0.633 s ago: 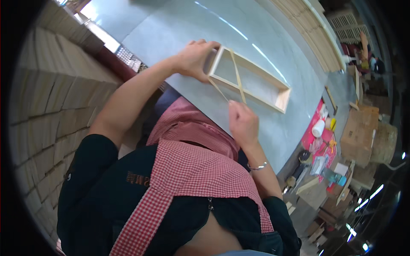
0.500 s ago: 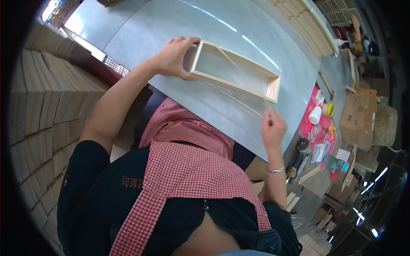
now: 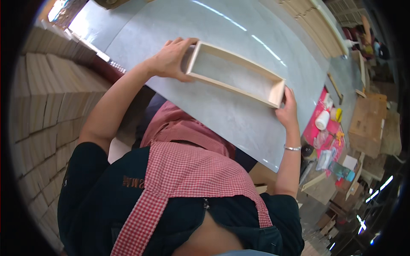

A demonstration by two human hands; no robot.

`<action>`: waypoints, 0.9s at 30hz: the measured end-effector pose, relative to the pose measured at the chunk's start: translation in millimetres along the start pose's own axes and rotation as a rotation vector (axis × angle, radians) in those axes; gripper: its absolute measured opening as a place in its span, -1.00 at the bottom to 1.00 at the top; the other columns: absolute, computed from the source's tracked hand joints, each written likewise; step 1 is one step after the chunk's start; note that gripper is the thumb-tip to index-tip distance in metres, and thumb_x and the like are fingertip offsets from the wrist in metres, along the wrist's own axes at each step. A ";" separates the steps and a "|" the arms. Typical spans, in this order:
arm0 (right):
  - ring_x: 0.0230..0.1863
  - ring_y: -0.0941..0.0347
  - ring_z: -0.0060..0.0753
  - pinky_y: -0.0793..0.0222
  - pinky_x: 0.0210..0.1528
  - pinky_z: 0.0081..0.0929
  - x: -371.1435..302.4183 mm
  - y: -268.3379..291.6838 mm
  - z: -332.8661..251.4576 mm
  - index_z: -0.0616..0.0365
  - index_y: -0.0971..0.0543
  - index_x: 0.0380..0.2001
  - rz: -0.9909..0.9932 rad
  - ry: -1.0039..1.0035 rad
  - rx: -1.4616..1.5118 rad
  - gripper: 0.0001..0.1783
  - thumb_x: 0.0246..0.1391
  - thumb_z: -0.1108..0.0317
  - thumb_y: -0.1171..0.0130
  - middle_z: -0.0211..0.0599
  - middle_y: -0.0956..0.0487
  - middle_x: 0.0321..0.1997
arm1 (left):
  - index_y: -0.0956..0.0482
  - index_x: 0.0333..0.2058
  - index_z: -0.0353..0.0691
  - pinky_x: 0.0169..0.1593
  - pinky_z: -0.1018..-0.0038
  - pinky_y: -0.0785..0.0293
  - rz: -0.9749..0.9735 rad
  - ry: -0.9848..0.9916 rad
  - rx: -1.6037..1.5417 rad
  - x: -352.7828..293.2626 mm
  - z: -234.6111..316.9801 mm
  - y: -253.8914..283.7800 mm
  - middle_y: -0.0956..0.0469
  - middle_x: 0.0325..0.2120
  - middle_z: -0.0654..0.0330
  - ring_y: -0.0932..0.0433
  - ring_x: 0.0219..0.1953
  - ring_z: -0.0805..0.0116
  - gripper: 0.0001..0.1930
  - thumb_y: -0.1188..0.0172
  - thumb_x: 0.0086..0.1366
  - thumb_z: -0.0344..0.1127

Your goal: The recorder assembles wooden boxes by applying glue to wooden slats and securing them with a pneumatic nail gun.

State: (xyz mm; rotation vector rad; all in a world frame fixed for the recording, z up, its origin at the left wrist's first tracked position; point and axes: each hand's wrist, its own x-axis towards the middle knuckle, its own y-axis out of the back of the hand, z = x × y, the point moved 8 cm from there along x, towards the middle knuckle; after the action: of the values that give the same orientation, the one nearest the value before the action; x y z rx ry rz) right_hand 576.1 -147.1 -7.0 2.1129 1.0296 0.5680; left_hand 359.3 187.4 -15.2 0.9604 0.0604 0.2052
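Hands now sit at opposite ends of the long wooden frame (image 3: pixel 235 73), which lies flat on the grey tabletop (image 3: pixel 179 25) in the upper middle of the head view. The left hand (image 3: pixel 171 59) clasps the frame's left short end, thumb along the near side and fingers curled over the top edge, close together. The right hand (image 3: pixel 287 112) has come up to the right short end; its fingers wrap the corner from below, pressed against the wood, with a thin bracelet (image 3: pixel 292 148) at the wrist.

Half a second back the right hand hovered open and clear of the frame, lower in the picture, and a thin strip lay slanted across or beside the box. That strip cannot be made out now, and the open bottom shows only bare grey surface. The left hand has kept its hold throughout, while the frame has swung to lie more squarely across the table. By my reading, the shift from one-handed steadying to a two-ended grip suggests the frame is being squared or pressed together.

To the right of the frame, a pink tray (image 3: pixel 318 128) holds a white bottle (image 3: pixel 322 120) and small clutter. Stacks of pale wooden slats (image 3: pixel 47 98) fill the left side.
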 end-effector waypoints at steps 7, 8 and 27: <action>-0.03 -0.43 -0.26 -0.44 0.12 -0.40 -38.5 -6.8 -11.1 0.33 -0.34 0.27 0.211 -0.004 0.114 -0.28 -0.04 0.75 -0.18 -0.20 -0.41 0.07 | -0.43 0.23 -0.17 0.25 0.22 -0.29 -0.070 -0.117 0.309 11.7 12.7 1.7 -0.45 0.15 0.18 -0.44 0.08 0.22 -0.18 -0.53 0.02 0.01; -0.01 -0.44 -0.26 -0.44 0.13 -0.40 -40.6 -7.2 -9.5 0.33 -0.35 0.27 0.218 -0.025 0.118 -0.28 -0.04 0.75 -0.18 -0.20 -0.41 0.07 | -0.47 0.18 -0.18 0.19 0.29 -0.33 -0.082 -0.009 0.005 9.0 4.3 4.7 -0.48 0.10 0.19 -0.46 0.03 0.26 -0.27 -0.50 0.07 -0.03; 0.02 -0.48 -0.39 -0.48 0.00 -0.50 -56.1 -9.6 11.0 0.37 -0.42 0.17 0.569 -0.265 0.461 -0.47 0.10 0.64 -0.21 -0.19 -0.44 0.07 | -0.59 -0.13 -0.26 -0.30 0.53 -0.47 0.063 0.379 -0.623 15.4 -8.6 -4.5 -0.58 -0.39 0.20 -0.51 -0.42 0.43 -0.82 -0.15 0.31 -0.43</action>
State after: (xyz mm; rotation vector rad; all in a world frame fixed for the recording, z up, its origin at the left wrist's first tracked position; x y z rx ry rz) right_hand 545.5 -192.5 -25.8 2.8241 0.4211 0.3085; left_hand 373.7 194.9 -23.2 0.2938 0.2965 0.4332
